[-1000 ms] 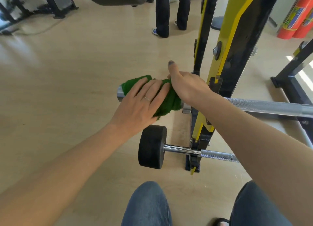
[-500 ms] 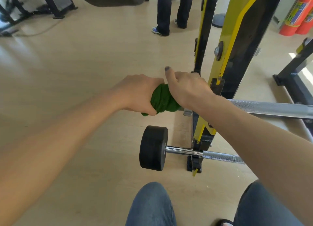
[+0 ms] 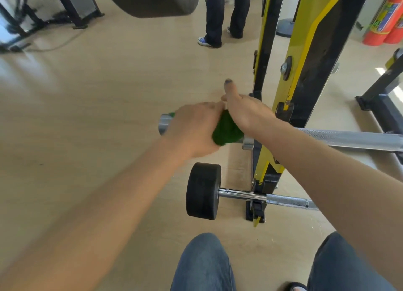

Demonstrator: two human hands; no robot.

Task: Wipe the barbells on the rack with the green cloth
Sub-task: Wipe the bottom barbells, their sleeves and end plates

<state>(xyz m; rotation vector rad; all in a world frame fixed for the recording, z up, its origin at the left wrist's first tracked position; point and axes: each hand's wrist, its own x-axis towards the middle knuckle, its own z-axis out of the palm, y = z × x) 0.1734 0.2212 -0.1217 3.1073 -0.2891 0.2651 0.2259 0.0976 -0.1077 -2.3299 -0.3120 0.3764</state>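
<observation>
A person's left hand (image 3: pixel 193 130) closes around the green cloth (image 3: pixel 226 130) bunched over the upper barbell's sleeve (image 3: pixel 164 123) just outside the yellow rack upright (image 3: pixel 290 90), while the right hand (image 3: pixel 246 113), touching it, presses down, apparently to steady the bar.

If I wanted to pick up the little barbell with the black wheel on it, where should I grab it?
Probably the shiny bar beside the black weight, reaching down from above. The bar lies level and is thin enough for fingers to curl around; the weight is fat and round. The rack post crowds that spot, so go carefully.
</observation>
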